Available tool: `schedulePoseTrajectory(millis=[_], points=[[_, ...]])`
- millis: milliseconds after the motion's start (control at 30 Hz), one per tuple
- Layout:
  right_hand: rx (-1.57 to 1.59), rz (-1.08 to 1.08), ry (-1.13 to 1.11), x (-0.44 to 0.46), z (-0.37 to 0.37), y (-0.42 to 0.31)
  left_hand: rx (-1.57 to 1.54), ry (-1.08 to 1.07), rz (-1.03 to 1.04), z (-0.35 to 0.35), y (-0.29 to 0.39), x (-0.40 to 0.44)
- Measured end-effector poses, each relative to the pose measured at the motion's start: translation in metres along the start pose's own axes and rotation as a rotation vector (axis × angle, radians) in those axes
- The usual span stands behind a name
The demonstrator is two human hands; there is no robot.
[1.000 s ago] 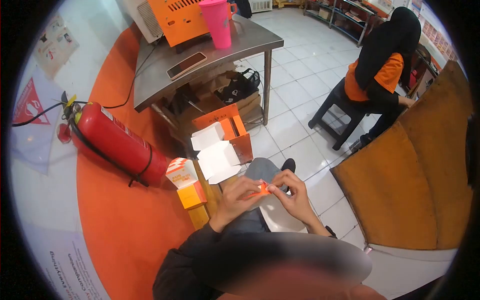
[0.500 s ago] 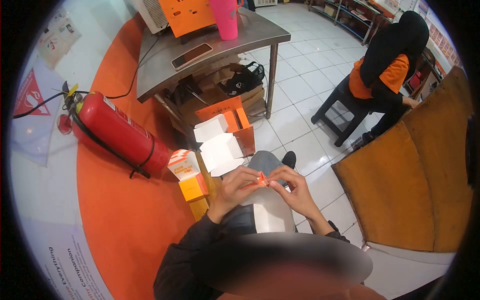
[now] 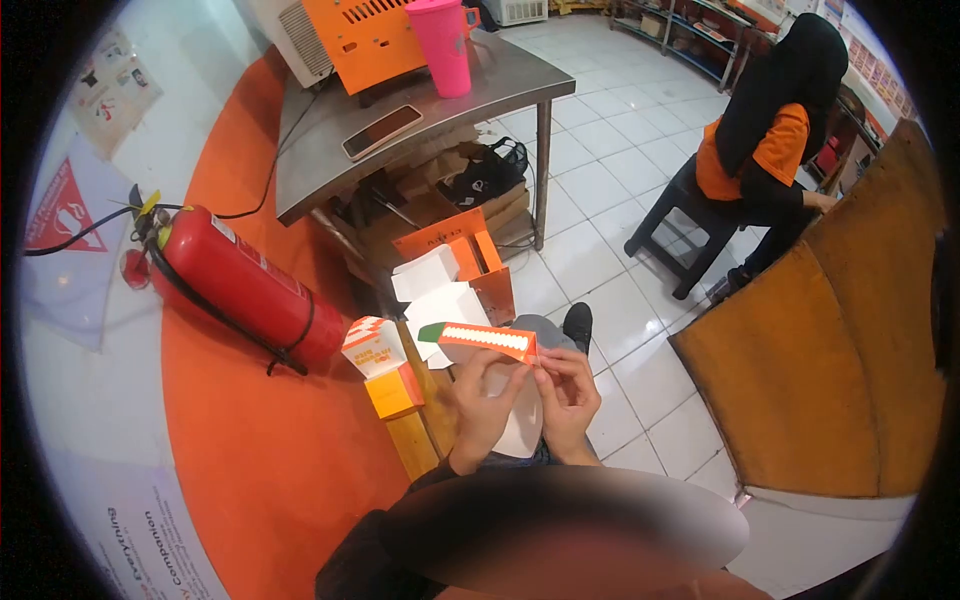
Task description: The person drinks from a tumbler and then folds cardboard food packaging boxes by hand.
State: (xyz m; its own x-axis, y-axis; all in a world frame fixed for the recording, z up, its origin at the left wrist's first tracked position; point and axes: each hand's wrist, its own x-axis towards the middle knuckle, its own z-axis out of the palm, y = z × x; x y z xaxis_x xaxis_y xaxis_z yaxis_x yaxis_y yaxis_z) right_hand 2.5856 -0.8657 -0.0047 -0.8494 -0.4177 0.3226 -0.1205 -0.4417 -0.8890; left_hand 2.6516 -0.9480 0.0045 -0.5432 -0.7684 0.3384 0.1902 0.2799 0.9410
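An orange cardboard carton with a white wavy band and a green end is held up over my lap. My left hand pinches its lower edge near the right end. The fingers of my right hand are closed on its right corner, close to my left fingertips. Below the hands hangs a white cardboard panel; whether it belongs to the same carton I cannot tell. To the left, on a wooden bench, stand a yellow-orange box and an opened white carton.
A red fire extinguisher is at the left wall. A metal table carries a pink tumbler, a phone and an orange machine. A person sits on a black stool beside a wooden panel.
The carton has turned, so its long orange side with the wavy band and green end now shows. Both hands have shifted slightly down and closer together.
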Motion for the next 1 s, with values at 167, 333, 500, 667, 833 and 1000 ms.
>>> schedulePoseTrajectory(millis=[167,333,500,667,833,1000], points=[[0.070,0.036,-0.204,0.012,-0.012,-0.010,-0.369,-0.132,-0.180,-0.009,-0.004,-0.005],[-0.136,0.052,-0.303,0.022,-0.015,-0.023,-0.418,-0.153,-0.145,-0.011,-0.010,-0.004],[0.070,0.210,-0.349,0.035,-0.023,-0.026,-0.551,-0.202,-0.236,-0.011,-0.012,0.000],[-0.076,0.133,-0.297,0.031,-0.016,-0.022,-0.646,-0.120,-0.230,0.005,-0.009,0.000],[-0.431,-0.010,-0.430,0.025,-0.017,-0.017,-0.679,-0.078,-0.314,0.001,-0.011,0.000],[-0.598,-0.218,-0.396,0.019,-0.019,0.003,-0.501,-0.108,-0.293,-0.005,-0.019,-0.002]])
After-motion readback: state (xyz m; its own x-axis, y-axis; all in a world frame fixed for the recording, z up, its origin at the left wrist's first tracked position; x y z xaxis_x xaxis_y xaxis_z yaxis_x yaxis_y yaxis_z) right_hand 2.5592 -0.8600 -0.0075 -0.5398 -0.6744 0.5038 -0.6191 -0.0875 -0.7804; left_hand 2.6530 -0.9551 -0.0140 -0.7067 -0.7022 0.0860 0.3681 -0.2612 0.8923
